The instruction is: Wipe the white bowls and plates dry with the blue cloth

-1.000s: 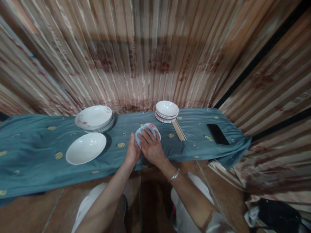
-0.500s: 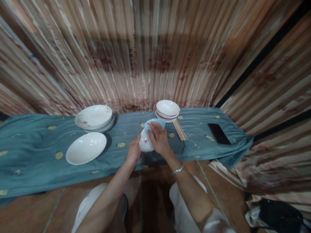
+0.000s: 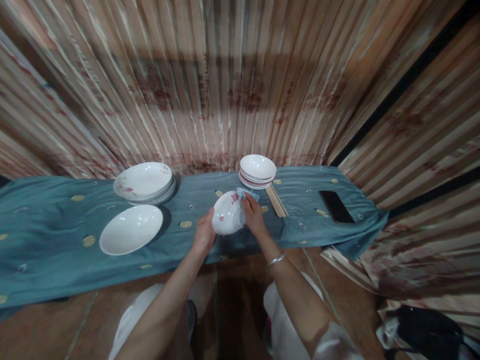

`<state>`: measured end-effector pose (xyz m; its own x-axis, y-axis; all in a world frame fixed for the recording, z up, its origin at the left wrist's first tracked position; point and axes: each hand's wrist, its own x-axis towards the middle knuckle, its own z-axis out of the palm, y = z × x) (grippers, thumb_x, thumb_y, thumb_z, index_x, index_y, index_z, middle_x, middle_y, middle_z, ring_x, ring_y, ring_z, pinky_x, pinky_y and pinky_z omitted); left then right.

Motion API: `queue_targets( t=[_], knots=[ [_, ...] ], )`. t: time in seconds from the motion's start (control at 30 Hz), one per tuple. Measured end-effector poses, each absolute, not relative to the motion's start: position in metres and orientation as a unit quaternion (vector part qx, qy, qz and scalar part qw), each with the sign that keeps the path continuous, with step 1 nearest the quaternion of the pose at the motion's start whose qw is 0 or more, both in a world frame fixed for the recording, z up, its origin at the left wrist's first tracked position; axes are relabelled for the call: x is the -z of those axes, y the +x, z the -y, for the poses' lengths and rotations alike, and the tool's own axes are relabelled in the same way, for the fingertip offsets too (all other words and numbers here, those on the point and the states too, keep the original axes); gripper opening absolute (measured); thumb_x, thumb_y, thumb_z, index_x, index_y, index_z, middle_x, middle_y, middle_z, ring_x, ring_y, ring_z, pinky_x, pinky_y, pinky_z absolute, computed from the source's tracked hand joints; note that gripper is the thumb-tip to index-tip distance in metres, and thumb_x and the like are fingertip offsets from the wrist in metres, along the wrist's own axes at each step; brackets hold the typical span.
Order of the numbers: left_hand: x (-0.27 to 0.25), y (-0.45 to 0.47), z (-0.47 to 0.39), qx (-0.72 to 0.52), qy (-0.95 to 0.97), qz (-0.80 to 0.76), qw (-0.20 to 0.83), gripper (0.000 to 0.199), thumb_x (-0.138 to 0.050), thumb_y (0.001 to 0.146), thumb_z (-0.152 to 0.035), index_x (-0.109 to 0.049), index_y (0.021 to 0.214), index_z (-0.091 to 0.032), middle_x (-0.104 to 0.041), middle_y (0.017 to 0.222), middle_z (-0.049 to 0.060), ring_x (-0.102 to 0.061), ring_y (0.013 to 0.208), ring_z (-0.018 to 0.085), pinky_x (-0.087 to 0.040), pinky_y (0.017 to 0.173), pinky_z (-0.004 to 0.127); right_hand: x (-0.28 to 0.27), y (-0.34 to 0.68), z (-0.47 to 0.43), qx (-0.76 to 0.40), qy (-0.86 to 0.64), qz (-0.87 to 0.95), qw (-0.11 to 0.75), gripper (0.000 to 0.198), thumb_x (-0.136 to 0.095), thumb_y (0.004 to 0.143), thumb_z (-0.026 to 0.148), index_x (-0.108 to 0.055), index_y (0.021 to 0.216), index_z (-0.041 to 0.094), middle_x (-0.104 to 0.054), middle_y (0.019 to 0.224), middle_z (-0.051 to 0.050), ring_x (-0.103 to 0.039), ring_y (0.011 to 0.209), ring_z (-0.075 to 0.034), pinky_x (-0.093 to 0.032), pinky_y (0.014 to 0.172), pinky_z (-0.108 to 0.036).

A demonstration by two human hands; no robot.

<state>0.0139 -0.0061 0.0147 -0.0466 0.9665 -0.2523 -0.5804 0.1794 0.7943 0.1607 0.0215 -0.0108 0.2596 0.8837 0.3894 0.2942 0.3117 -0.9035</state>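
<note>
My left hand (image 3: 204, 232) grips the left edge of a white bowl (image 3: 224, 216) with red markings, held tilted above the cloth with its outside showing. My right hand (image 3: 253, 214) pinches a light blue cloth (image 3: 248, 194) against the bowl's right side. Part of the cloth is hidden behind my fingers. Just behind stands a stack of small white bowls (image 3: 258, 167), and a bundle of chopsticks (image 3: 276, 201) lies in front of that stack.
A teal patterned tablecloth (image 3: 187, 240) covers the long narrow table. To the left are a stack of floral plates (image 3: 144, 181) and a large white bowl (image 3: 131, 230). A black phone (image 3: 336, 206) lies at the right. Striped curtains (image 3: 240, 100) hang close behind.
My right hand and the blue cloth have slid from the top of the bowl to its right side. More of the bowl's red markings now show. My left hand keeps its grip.
</note>
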Motion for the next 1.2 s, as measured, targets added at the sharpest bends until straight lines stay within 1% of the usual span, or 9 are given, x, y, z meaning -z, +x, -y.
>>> queue_targets(
  t=[0.2,0.33,0.4,0.57,0.8,0.9,1.0,1.07,1.2],
  knots=[
    [-0.009,0.01,0.003,-0.607,0.202,-0.406,0.653,0.036,-0.08,0.067,-0.04,-0.072,0.083,-0.008,-0.075,0.072,0.008,-0.072,0.078,0.025,-0.056,0.079,0.036,0.031,0.16,-0.024,-0.29,-0.559,0.494,0.599,0.043,-0.041,0.093,0.041,-0.068,0.116,0.017,-0.069,0.122,-0.012,-0.061,0.116,-0.022,-0.044,0.106,-0.04],
    [-0.011,0.01,0.002,-0.611,0.174,-0.409,0.655,0.022,-0.069,0.082,-0.029,-0.072,0.086,-0.008,-0.076,0.077,0.009,-0.072,0.073,0.02,-0.057,0.082,0.034,0.042,0.157,-0.023,-0.332,-0.572,0.448,0.601,0.046,-0.041,0.091,0.044,-0.067,0.117,0.017,-0.068,0.124,-0.011,-0.058,0.121,-0.023,-0.041,0.11,-0.041],
    [-0.012,0.01,0.002,-0.612,0.153,-0.414,0.656,0.019,-0.061,0.088,-0.024,-0.072,0.087,-0.009,-0.076,0.079,0.009,-0.072,0.071,0.019,-0.057,0.083,0.033,0.047,0.154,-0.021,-0.348,-0.573,0.433,0.602,0.05,-0.039,0.092,0.049,-0.065,0.121,0.017,-0.067,0.127,-0.011,-0.058,0.122,-0.022,-0.04,0.11,-0.041],
    [-0.009,0.009,-0.001,-0.616,0.112,-0.416,0.66,0.023,-0.056,0.092,-0.023,-0.071,0.099,-0.008,-0.077,0.09,0.012,-0.073,0.084,0.021,-0.057,0.087,0.034,0.056,0.143,-0.01,-0.36,-0.593,0.415,0.588,0.063,-0.036,0.091,0.059,-0.059,0.131,0.015,-0.06,0.136,-0.012,-0.052,0.131,-0.024,-0.034,0.114,-0.042],
    [-0.011,0.009,-0.001,-0.599,0.071,-0.423,0.676,0.034,-0.044,0.098,-0.025,-0.064,0.119,-0.007,-0.074,0.11,0.015,-0.069,0.105,0.021,-0.053,0.097,0.033,0.049,0.13,0.007,-0.35,-0.603,0.461,0.549,0.071,-0.03,0.094,0.059,-0.046,0.143,0.011,-0.047,0.149,-0.014,-0.039,0.142,-0.024,-0.025,0.12,-0.042],
    [-0.015,0.01,-0.001,-0.604,0.058,-0.414,0.679,0.036,-0.042,0.099,-0.025,-0.061,0.126,-0.01,-0.074,0.11,0.012,-0.068,0.107,0.021,-0.052,0.098,0.032,0.047,0.123,0.015,-0.35,-0.615,0.473,0.525,0.078,-0.029,0.094,0.062,-0.039,0.147,0.005,-0.041,0.153,-0.018,-0.034,0.145,-0.025,-0.023,0.121,-0.042],
    [-0.018,0.011,-0.002,-0.602,0.035,-0.412,0.683,0.039,-0.038,0.1,-0.027,-0.059,0.13,-0.013,-0.075,0.109,0.01,-0.068,0.106,0.02,-0.053,0.098,0.032,0.046,0.118,0.022,-0.332,-0.619,0.496,0.51,0.079,-0.029,0.094,0.063,-0.032,0.15,0.007,-0.035,0.156,-0.017,-0.03,0.146,-0.024,-0.021,0.121,-0.042],
    [-0.019,0.012,-0.003,-0.598,0.018,-0.414,0.686,0.042,-0.034,0.101,-0.029,-0.057,0.132,-0.012,-0.074,0.109,0.01,-0.068,0.106,0.019,-0.052,0.099,0.03,0.047,0.116,0.026,-0.317,-0.624,0.511,0.499,0.079,-0.028,0.094,0.063,-0.029,0.151,0.008,-0.032,0.158,-0.017,-0.027,0.148,-0.024,-0.02,0.122,-0.043],
    [-0.02,0.011,-0.003,-0.59,0.008,-0.415,0.692,0.046,-0.032,0.101,-0.03,-0.054,0.136,-0.008,-0.074,0.108,0.012,-0.068,0.105,0.019,-0.051,0.099,0.03,0.054,0.113,0.035,-0.296,-0.64,0.541,0.459,0.082,-0.031,0.094,0.062,-0.025,0.152,0.003,-0.026,0.159,-0.021,-0.021,0.149,-0.027,-0.02,0.122,-0.047]
  ],
)
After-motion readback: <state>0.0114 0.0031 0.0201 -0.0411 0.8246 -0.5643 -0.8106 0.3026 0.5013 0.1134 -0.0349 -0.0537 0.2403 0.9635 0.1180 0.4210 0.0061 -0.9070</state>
